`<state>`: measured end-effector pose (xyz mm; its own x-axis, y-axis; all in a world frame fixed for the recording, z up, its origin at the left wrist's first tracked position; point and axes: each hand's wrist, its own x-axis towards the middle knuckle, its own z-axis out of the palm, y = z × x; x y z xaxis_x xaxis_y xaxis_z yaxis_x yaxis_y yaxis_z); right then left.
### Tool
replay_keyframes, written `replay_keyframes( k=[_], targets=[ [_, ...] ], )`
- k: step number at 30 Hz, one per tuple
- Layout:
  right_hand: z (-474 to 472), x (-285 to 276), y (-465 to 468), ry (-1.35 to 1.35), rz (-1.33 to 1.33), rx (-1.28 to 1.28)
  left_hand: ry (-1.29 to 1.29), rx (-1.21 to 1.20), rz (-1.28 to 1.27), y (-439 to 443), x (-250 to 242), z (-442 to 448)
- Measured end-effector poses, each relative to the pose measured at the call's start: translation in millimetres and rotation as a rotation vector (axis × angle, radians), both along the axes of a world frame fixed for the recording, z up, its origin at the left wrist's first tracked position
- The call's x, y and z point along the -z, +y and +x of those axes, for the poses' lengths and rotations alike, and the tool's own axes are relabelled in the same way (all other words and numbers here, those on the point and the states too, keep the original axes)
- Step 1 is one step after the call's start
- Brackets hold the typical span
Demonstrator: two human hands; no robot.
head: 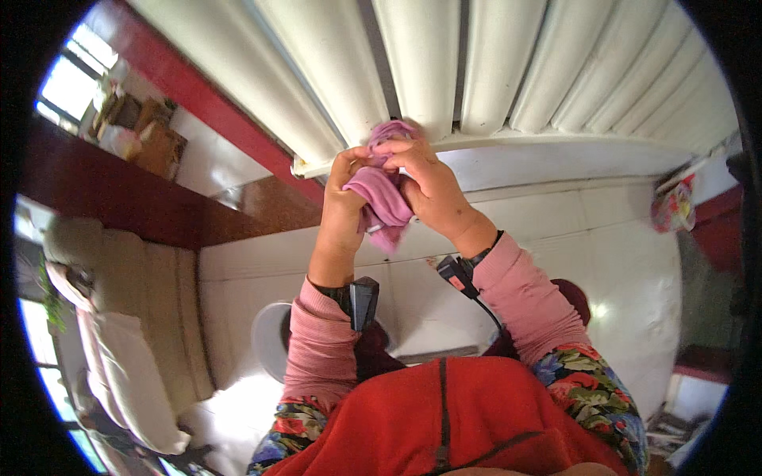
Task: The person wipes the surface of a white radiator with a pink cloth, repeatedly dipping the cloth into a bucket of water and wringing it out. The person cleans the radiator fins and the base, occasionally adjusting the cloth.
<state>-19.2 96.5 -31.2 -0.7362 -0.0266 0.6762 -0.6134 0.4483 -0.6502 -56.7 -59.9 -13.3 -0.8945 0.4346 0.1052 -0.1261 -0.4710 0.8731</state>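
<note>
A pink cloth (pixel 381 193) is bunched between my two hands, just in front of the lower edge of a white ribbed radiator (pixel 422 71). My left hand (pixel 345 190) grips the cloth from its left side, with a fold lying over the thumb. My right hand (pixel 428 184) holds it from the other side, fingers curled over the upper part. The cloth's top end lies against the ends of the radiator's columns; whether it reaches into a gap between them is hidden. A loose end hangs below my hands.
A dark red door frame (pixel 238 107) runs along the left of the radiator. A grey bucket (pixel 271 339) stands on the pale tiled floor (pixel 536 285) by my legs. At left is a beige sofa (pixel 143 291); a colourful plastic bag (pixel 675 205) hangs at right.
</note>
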Motion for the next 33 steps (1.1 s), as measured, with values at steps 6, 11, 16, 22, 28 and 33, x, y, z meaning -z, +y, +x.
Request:
replay_keyframes(
  k=[6,11,16,22,28,33],
  targets=[
    [9,18,-32,-0.104,-0.728,-0.027,0.131,0.028,-0.294,-1,0,9],
    [3,25,-31,-0.01,-0.553,0.045,0.377,-0.129,-0.563,8,10,16],
    [7,22,-26,0.085,-0.334,0.123,1.038,-0.3,-0.95,19,23,8],
    [6,10,-17,0.032,-0.133,0.067,1.002,-0.587,-1.016,27,28,12],
    [13,-6,-7,-0.029,-0.135,0.035,0.964,-0.677,-0.979,33,28,14],
    [9,-6,-2,-0.058,-0.179,0.01,0.803,-0.569,-0.733,39,33,12]
  ],
)
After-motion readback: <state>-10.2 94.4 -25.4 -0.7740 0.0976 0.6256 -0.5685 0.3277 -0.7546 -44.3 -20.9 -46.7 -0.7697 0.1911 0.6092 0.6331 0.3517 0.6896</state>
